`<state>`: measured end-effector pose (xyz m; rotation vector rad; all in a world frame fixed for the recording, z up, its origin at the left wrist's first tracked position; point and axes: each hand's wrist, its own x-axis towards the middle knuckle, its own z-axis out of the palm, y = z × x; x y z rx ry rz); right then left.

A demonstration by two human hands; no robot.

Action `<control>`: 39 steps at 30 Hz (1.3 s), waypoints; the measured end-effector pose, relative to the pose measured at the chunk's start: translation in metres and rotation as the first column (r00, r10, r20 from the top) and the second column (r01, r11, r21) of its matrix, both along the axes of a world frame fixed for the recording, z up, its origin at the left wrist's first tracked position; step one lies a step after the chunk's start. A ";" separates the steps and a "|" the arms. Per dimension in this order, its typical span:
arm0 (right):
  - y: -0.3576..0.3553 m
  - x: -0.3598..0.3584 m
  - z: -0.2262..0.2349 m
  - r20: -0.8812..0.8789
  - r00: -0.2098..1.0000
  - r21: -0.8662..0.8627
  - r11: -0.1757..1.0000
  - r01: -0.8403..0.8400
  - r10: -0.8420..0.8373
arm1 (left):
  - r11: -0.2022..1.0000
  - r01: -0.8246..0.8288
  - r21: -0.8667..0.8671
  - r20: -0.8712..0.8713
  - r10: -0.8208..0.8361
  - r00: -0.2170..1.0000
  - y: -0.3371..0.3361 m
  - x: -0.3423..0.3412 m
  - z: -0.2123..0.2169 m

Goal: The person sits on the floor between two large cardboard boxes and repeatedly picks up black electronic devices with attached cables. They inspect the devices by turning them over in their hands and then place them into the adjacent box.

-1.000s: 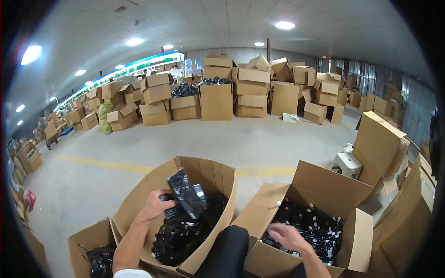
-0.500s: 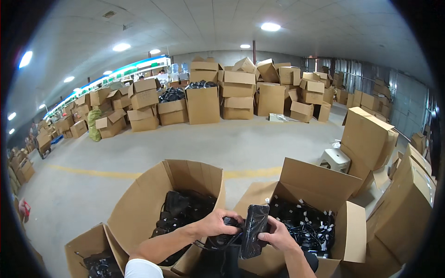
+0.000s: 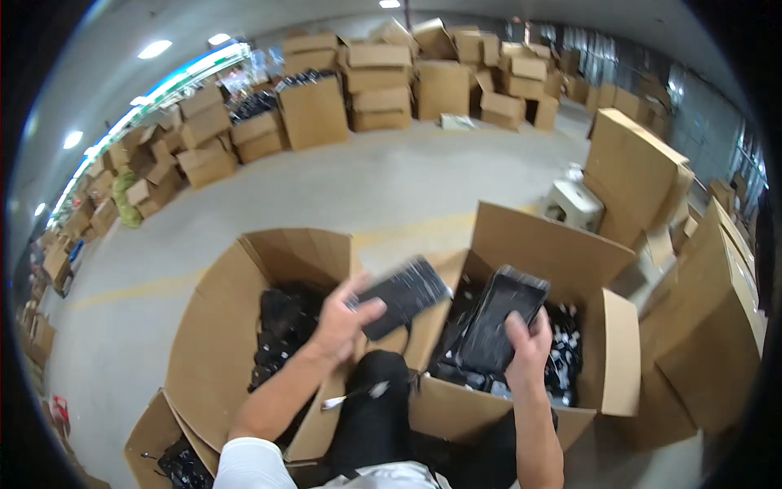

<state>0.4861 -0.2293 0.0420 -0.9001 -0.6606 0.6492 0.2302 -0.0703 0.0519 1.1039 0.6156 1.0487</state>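
My left hand [image 3: 338,324] grips a flat black rectangular device [image 3: 405,298], blurred by motion, above the gap between two open cartons. Below it a thin cable with a white plug [image 3: 332,403] hangs in front of my dark trousers. Over the right carton [image 3: 546,244], my right hand [image 3: 529,354] holds a second flat black device [image 3: 501,319] in a shiny wrap, thumb on top. Black devices and many white plugs [image 3: 564,350] fill that carton beneath it. The left carton [image 3: 204,334] contains a pile of black devices [image 3: 285,322].
A smaller carton [image 3: 147,440] with black items stands at the lower left. Tall cartons [image 3: 639,175] and a white stool [image 3: 574,204] are at the right. Across the grey floor [image 3: 326,183], stacked cartons [image 3: 379,85] line the far side.
My hands have moved apart. The right one has shifted rightward over the right carton with a device; the left has moved left and up with another. The view has tilted down.
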 end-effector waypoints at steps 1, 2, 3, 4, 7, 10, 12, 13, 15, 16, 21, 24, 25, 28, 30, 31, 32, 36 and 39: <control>0.006 0.007 0.002 -0.024 0.998 0.008 0.998 0.060 -0.060 | 0.998 0.030 -0.050 0.045 -0.028 0.999 0.008 -0.007 0.001; 0.008 0.017 0.008 -0.028 0.990 0.029 0.990 0.139 -0.138 | 0.995 0.046 -0.087 0.130 -0.035 0.991 0.007 -0.001 0.001; 0.009 0.018 0.018 -0.072 0.987 0.041 0.988 0.147 -0.143 | 0.994 0.050 -0.095 0.156 -0.034 0.987 0.008 0.001 -0.006; 0.009 0.020 0.019 -0.039 0.991 0.003 0.992 0.128 -0.128 | 0.994 0.063 -0.093 0.178 -0.046 0.983 0.009 0.007 -0.011; 0.019 0.010 0.007 0.145 0.978 -0.100 0.981 0.165 -0.150 | 0.976 -0.187 0.109 0.047 0.183 0.982 -0.012 0.028 -0.016; 0.037 -0.016 -0.026 0.205 0.964 -0.243 0.945 0.220 -0.172 | 0.596 -0.122 0.794 -0.238 0.490 0.839 -0.040 0.045 -0.010; 0.047 -0.034 -0.046 0.236 0.943 -0.205 0.937 0.283 -0.233 | 0.356 0.153 0.922 -0.320 0.477 0.819 -0.055 0.062 -0.010; 0.047 -0.049 -0.038 0.136 0.971 -0.211 0.952 0.222 -0.196 | 0.235 0.260 0.937 -0.345 0.491 0.800 -0.064 0.067 -0.008; 0.031 -0.058 -0.020 -0.042 0.995 -0.185 0.979 0.084 -0.093 | 0.079 0.362 0.929 -0.353 0.490 0.797 -0.071 0.070 -0.013; 0.025 -0.058 -0.019 -0.040 0.995 -0.160 0.983 0.086 -0.094 | 0.047 0.360 0.932 -0.338 0.479 0.810 -0.071 0.069 -0.019; -0.005 -0.046 -0.018 0.098 0.994 -0.091 0.995 -0.028 0.037 | 0.057 0.228 0.972 -0.229 0.438 0.869 -0.056 0.073 -0.036; -0.030 0.002 -0.015 0.318 0.947 -0.155 0.988 0.022 0.029 | 0.901 0.178 0.395 -0.429 0.009 0.903 -0.081 0.071 0.011; -0.028 0.017 -0.012 0.507 0.852 -0.079 0.978 0.193 -0.127 | 0.958 0.230 0.171 -0.218 -0.191 0.957 -0.073 0.067 0.007; -0.030 0.020 -0.023 0.218 0.973 -0.075 0.995 -0.064 0.079 | 0.895 0.446 -0.014 -0.117 -0.445 0.888 -0.087 0.081 -0.003; -0.034 0.011 -0.034 0.097 0.995 -0.119 0.993 0.006 0.006 | 0.891 0.439 -0.115 -0.039 -0.446 0.894 -0.088 0.083 -0.016; -0.035 0.006 -0.039 0.094 0.995 -0.116 0.992 0.042 -0.031 | 0.888 0.429 -0.168 0.001 -0.435 0.900 -0.090 0.083 -0.023; -0.035 0.001 -0.044 0.092 0.994 -0.113 0.991 0.077 -0.066 | 0.881 0.407 -0.240 0.018 -0.415 0.910 -0.088 0.083 -0.030; -0.040 -0.006 -0.058 0.110 0.986 -0.145 0.980 0.137 -0.121 | 0.918 0.326 -0.227 -0.088 -0.353 0.932 -0.093 0.081 -0.049; -0.041 -0.012 -0.063 0.135 0.976 -0.160 0.968 0.194 -0.174 | 0.928 0.312 -0.205 -0.143 -0.344 0.928 -0.094 0.081 -0.048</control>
